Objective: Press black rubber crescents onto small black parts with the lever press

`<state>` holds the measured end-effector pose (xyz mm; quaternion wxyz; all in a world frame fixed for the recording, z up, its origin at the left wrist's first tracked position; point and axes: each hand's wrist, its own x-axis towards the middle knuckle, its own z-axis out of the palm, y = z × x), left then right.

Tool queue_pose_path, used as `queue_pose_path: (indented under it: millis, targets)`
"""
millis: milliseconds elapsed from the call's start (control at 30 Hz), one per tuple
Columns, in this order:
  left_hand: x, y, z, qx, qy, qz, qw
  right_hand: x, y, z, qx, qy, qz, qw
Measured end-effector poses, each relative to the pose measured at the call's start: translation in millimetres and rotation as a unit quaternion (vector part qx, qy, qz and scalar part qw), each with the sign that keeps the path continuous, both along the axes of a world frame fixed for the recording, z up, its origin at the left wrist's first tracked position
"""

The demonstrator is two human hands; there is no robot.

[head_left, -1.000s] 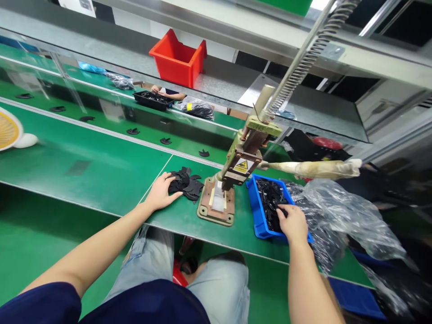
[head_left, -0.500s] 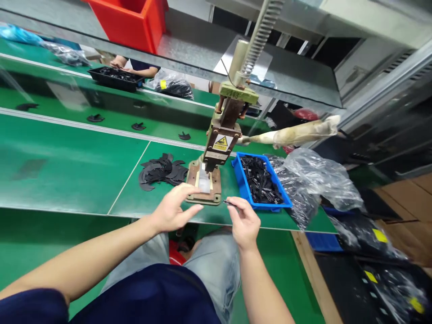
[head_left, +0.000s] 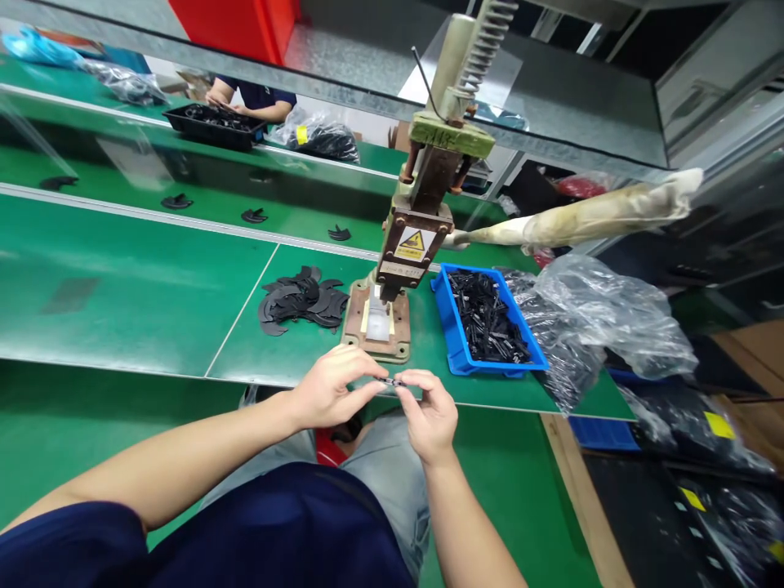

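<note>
Between my two hands is a small dark part [head_left: 390,380], too small to name more closely. My left hand [head_left: 336,387] pinches its left end between thumb and fingers. The right end sits in the fingertips of my right hand [head_left: 430,411]. Both hands are at the table's front edge, just before the base of a hand press [head_left: 350,336]. A pale metal plate [head_left: 378,325] lies on that base under the press head. Left of the press is a pile of black curved pieces [head_left: 300,300]; to its right, a blue tray [head_left: 454,359] holds many small black parts.
Clear plastic bags [head_left: 612,318] lie right of the blue tray. A cloth-wrapped press lever [head_left: 588,220] sticks out to the right. Several black pieces sit on the green belt [head_left: 214,216] behind. Across it, a co-worker's hands [head_left: 229,102] are over a black tray [head_left: 214,140].
My left hand has closed from an open spread and come to the small part held by my right hand. The right hand has shifted slightly left. The view has tilted a little.
</note>
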<state>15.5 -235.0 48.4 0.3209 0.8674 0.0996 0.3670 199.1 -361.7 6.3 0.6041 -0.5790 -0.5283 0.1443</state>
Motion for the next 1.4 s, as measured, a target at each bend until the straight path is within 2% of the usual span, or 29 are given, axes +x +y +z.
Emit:
queue_pose_path:
  millis: [400, 467, 533, 600, 667, 700, 800, 867, 933, 1000, 1100, 1200, 1300, 1400]
  targets:
    - [-6, -1, 3.6, 0.015, -0.017, -0.011, 1.0, -2, 4, 2.1, 0.003, -0.035, 0.025, 0.999]
    - [-7, 5, 3.0, 0.029, -0.015, -0.008, 0.999, 1, 6, 6.0, -0.013, -0.05, 0.039, 0.998]
    - [-7, 21, -1.6, 0.039, -0.004, 0.017, 0.999, 13, 12, 18.7, -0.033, -0.067, 0.031, 0.997]
    - [-4, 46, -10.3, 0.04, 0.01, 0.071, 0.997, 37, 25, 44.4, -0.012, -0.064, -0.009, 0.998]
    - [4, 76, -20.8, 0.042, 0.026, 0.127, 0.991, 69, 44, 84.1, 0.085, -0.036, -0.043, 0.995]
    - [10, 91, -25.8, 0.047, 0.041, 0.144, 0.988, 86, 55, 108.0, 0.136, -0.036, -0.028, 0.99]
    - [29, 124, -36.0, 0.077, 0.1, 0.158, 0.979, 122, 87, 184.0, 0.228, -0.053, 0.069, 0.97]
    - [40, 135, -38.0, 0.106, 0.139, 0.149, 0.973, 129, 103, 226.9, 0.213, -0.06, 0.146, 0.964]
    - [48, 139, -37.3, 0.139, 0.172, 0.137, 0.966, 126, 113, 255.9, 0.179, -0.069, 0.208, 0.959]
    - [52, 139, -35.1, 0.176, 0.196, 0.126, 0.956, 117, 118, 270.0, 0.16, -0.09, 0.248, 0.951]
    - [55, 137, -30.7, 0.226, 0.221, 0.106, 0.943, 104, 116, 270.2, 0.168, -0.134, 0.258, 0.942]
    - [57, 135, -27.6, 0.241, 0.24, 0.091, 0.936, 94, 105, 254.3, 0.192, -0.148, 0.229, 0.943]
    - [58, 135, -27.0, 0.231, 0.247, 0.092, 0.937, 80, 89, 222.0, 0.242, -0.154, 0.171, 0.943]
    - [57, 132, -27.6, 0.221, 0.24, 0.087, 0.941, 67, 71, 173.2, 0.294, -0.171, 0.085, 0.937]
